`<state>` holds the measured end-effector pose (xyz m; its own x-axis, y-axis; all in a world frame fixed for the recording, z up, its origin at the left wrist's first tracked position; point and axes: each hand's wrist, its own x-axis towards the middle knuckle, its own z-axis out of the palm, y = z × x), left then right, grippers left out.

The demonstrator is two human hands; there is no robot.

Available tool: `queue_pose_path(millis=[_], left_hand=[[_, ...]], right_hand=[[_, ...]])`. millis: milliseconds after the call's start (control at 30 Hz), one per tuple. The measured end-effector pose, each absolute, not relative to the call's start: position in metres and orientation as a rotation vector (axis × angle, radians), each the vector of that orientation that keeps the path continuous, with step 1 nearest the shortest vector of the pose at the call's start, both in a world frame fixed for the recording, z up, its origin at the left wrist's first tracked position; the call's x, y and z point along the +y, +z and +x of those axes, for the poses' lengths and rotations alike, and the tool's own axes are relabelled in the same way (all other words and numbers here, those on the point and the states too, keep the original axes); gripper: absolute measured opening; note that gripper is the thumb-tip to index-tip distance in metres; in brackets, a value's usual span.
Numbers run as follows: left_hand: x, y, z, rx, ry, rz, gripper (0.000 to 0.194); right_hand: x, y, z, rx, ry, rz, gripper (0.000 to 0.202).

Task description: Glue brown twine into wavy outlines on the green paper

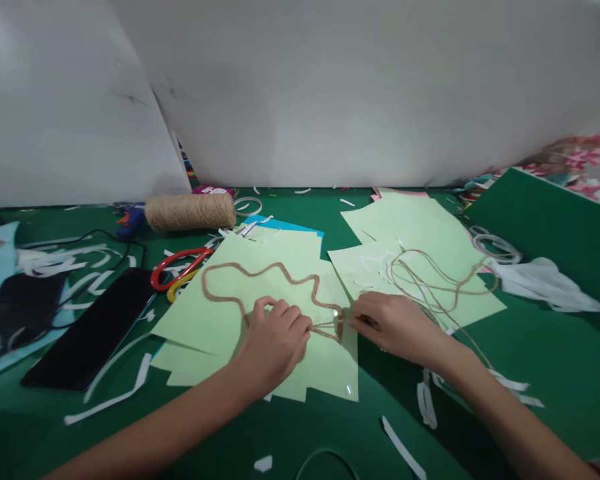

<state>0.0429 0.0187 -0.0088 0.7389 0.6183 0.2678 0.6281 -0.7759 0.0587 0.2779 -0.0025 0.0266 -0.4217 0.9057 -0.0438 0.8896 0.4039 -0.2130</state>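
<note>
Brown twine [280,268] forms a wavy outline on a pale green sheet [260,250] in the middle of the table. My left hand [275,337] rests over the lower part of the outline, its fingers closed on a strand of twine. That strand runs right to my right hand [393,323], which pinches the twine just past the outline's squared right end. Loose twine [430,283] lies in loops on more green sheets behind my right hand, and one length trails down beside the right forearm.
A twine roll [190,212] lies behind red-handled scissors [180,267]. A long black piece [93,330] and white strips [113,403] are at left. White paper [547,283] and a green board [550,233] are at right. A white panel [300,93] stands behind.
</note>
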Motion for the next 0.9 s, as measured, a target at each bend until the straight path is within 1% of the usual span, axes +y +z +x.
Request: queue_pose_path(millis=[133,300,433,500,767,900], left_hand=[[0.018,-0.007,0.045,-1.059,-0.38,-2.907,0.013],[0.019,-0.005,0.047,-1.054,-0.345,-2.915,0.014],[0.019,-0.005,0.048,-1.033,-0.331,-2.961,0.024],[0.02,-0.004,0.047,-1.032,-0.336,-2.98,0.027],[0.022,-0.006,0.043,-0.924,-0.364,-2.97,0.037],[0.022,-0.007,0.043,-0.845,-0.378,-2.936,0.039]], right_hand=[[-0.014,0.021,0.286,-2.546,0.415,-1.642,0.018],[-0.023,0.014,0.29,-2.538,0.266,-1.689,0.015],[-0.032,0.013,0.289,-2.612,0.108,-1.56,0.022],[-0.037,0.011,0.288,-2.65,0.083,-1.519,0.026],[-0.042,0.007,0.285,-2.679,0.114,-1.507,0.043],[-0.042,0.01,0.284,-2.675,0.194,-1.507,0.047]])
